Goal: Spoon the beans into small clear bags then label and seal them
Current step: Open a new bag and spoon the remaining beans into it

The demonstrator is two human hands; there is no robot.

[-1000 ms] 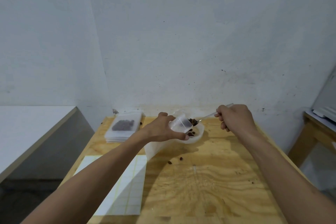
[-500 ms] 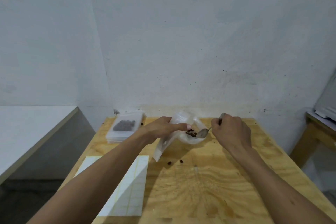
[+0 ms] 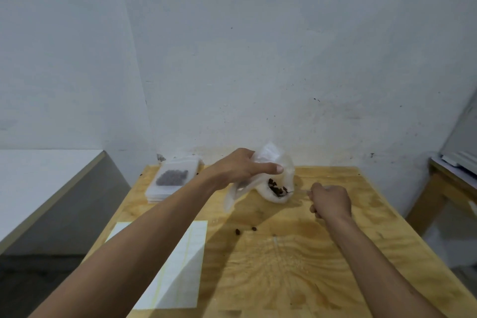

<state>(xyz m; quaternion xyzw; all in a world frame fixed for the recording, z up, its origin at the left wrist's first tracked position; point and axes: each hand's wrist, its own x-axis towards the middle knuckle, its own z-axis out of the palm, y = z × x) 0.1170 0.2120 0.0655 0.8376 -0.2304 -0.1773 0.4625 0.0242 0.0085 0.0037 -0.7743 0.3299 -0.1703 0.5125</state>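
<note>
Head view: the left hand point(image 3: 238, 169) pinches a clear bag point(image 3: 260, 175) above the surface point(image 3: 284, 266), beside the bowl point(image 3: 276, 192) of beans point(image 3: 277, 187). The right hand point(image 3: 331, 200) is fisted on a spoon point(image 3: 300, 190) reaching into the bowl. Scooping seems under way; next, lift a level spoonful into the bag's mouth. Two strays point(image 3: 245, 230) lie nearer.
</note>
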